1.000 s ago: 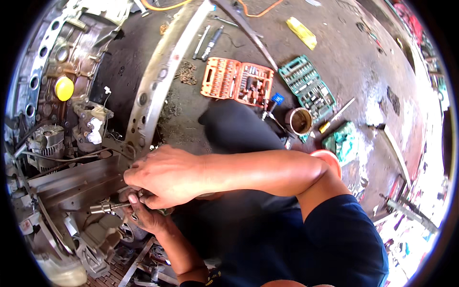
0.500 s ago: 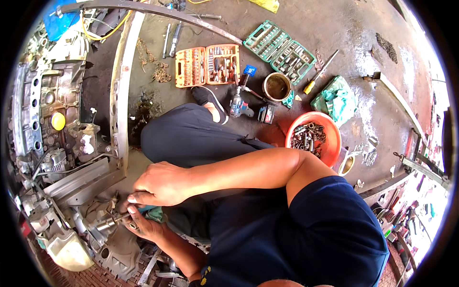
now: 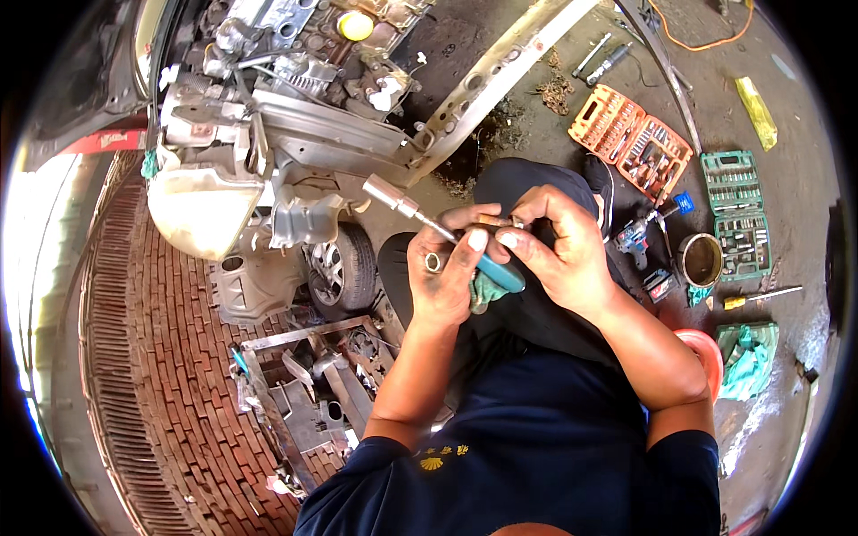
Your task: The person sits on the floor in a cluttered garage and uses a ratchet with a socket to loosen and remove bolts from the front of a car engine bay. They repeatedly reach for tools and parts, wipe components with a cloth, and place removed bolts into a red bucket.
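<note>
In front of my lap, my left hand is closed round a socket driver with a teal handle. The driver's shaft slants up and left, ending in a shiny metal socket. A teal rag hangs beneath the handle against the same hand. A metal ring shows at its fingers. Close beside it, my right hand is closed in a pinch on a small rusty bolt-like piece. The fingers of my left hand also meet this piece, and its exact shape is partly covered.
An engine with a yellow cap and a metal frame rail lie ahead. To the right are an orange socket set, a green socket set, a cordless impact wrench and a red bucket. A wheel stands left.
The view has swung left. Both hands have come away from the engine-side parts to above my lap, bringing the socket driver and rag. The rusty piece now shows between my fingers.
</note>
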`<state>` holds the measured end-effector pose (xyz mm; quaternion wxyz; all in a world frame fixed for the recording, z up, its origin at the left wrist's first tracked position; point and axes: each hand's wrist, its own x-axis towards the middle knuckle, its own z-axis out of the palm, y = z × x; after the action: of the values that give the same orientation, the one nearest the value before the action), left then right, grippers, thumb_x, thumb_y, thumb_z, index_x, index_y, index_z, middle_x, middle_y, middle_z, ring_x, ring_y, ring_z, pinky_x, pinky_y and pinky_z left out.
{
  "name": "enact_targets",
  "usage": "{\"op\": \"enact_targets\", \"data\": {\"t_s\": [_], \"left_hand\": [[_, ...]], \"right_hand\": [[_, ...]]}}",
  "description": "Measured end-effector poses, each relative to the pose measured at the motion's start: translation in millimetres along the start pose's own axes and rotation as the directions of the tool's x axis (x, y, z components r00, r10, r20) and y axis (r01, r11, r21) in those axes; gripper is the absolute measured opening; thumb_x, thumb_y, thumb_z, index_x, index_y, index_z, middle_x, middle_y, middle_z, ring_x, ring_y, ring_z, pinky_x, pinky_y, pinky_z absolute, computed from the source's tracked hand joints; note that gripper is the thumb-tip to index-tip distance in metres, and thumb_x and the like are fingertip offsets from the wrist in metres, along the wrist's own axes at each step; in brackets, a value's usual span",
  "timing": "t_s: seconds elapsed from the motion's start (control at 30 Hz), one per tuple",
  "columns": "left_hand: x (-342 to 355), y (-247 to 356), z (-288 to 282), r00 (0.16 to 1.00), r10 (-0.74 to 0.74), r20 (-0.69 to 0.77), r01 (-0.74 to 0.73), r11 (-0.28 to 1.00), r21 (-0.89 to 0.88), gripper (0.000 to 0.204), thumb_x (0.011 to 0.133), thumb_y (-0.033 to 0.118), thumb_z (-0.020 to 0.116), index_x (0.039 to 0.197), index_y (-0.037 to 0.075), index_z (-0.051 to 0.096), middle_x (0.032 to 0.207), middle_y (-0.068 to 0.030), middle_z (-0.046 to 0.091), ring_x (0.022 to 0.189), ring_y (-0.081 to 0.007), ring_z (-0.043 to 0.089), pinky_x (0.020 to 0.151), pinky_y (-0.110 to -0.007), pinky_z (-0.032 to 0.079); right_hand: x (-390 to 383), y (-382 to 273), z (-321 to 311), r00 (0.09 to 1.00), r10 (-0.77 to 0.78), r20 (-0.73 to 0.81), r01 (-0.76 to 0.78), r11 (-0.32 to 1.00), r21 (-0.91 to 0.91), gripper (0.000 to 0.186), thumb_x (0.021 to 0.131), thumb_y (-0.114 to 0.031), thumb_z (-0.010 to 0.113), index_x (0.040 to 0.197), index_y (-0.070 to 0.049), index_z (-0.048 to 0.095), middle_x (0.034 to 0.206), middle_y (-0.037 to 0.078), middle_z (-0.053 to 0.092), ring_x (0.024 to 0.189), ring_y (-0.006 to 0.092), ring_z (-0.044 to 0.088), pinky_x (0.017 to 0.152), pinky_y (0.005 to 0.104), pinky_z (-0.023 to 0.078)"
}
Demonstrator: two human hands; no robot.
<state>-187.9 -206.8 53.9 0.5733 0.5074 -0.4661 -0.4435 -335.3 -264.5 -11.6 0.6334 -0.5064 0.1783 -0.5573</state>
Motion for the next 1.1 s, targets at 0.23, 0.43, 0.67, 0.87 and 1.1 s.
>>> {"op": "enact_targets", "data": {"t_s": [0.23, 0.43, 0.67, 0.87, 1.1], "left_hand": [[-2, 4, -1, 0.994, 0.107, 0.000, -0.107, 0.993, 0.049, 0.024, 0.101, 0.007, 0.066, 0.120, -0.008, 0.065, 0.102, -0.0170, 0.076, 0.082, -0.0152, 0.068, 0.079, -0.028, 0.056], [1, 0, 2, 0.974, 0.214, -0.071, -0.159, 0.875, 0.457, 0.026, 0.096, 0.019, 0.072, 0.110, -0.003, 0.072, 0.095, -0.0099, 0.073, 0.085, -0.0158, 0.067, 0.079, -0.031, 0.055], [9, -18, 12, 0.956, 0.291, 0.029, -0.276, 0.865, 0.419, 0.040, 0.098, 0.031, 0.069, 0.104, -0.009, 0.064, 0.086, -0.0090, 0.064, 0.079, -0.0159, 0.060, 0.068, -0.027, 0.048], [27, -30, 21, 0.915, 0.282, 0.289, -0.370, 0.873, 0.318, 0.044, 0.098, 0.038, 0.069, 0.099, -0.006, 0.062, 0.081, -0.0076, 0.060, 0.069, -0.0144, 0.053, 0.063, -0.028, 0.043], [45, -35, 45, 0.872, 0.261, 0.414, -0.424, 0.825, 0.374, 0.044, 0.102, 0.038, 0.063, 0.102, -0.006, 0.061, 0.075, -0.0050, 0.054, 0.071, -0.0149, 0.053, 0.065, -0.029, 0.042]], "right_hand": [[-2, -4, 3, 0.998, -0.066, -0.019, 0.062, 0.988, -0.140, 0.017, 0.091, -0.005, 0.077, 0.098, -0.002, 0.061, 0.090, 0.004, 0.066, 0.080, 0.0081, 0.062, 0.069, 0.0255, 0.051], [-1, -25, -8, 0.999, 0.015, -0.046, -0.027, 0.961, -0.275, 0.032, 0.087, -0.016, 0.083, 0.112, -0.003, 0.067, 0.103, 0.008, 0.069, 0.092, 0.0186, 0.067, 0.081, 0.0323, 0.055], [-15, -22, -31, 0.977, -0.202, -0.076, 0.193, 0.975, -0.106, 0.020, 0.089, -0.019, 0.078, 0.098, -0.003, 0.068, 0.082, 0.011, 0.066, 0.075, 0.0289, 0.068, 0.067, 0.0403, 0.053], [-32, -25, -52, 0.963, -0.245, -0.108, 0.208, 0.938, -0.279, 0.027, 0.093, -0.028, 0.075, 0.086, -0.004, 0.065, 0.076, 0.009, 0.066, 0.072, 0.0323, 0.065, 0.063, 0.0437, 0.049], [-37, -28, -72, 0.949, -0.224, -0.223, 0.149, 0.939, -0.309, 0.034, 0.098, -0.029, 0.068, 0.080, -0.002, 0.060, 0.072, 0.014, 0.061, 0.072, 0.0378, 0.064, 0.064, 0.0476, 0.047]]}}
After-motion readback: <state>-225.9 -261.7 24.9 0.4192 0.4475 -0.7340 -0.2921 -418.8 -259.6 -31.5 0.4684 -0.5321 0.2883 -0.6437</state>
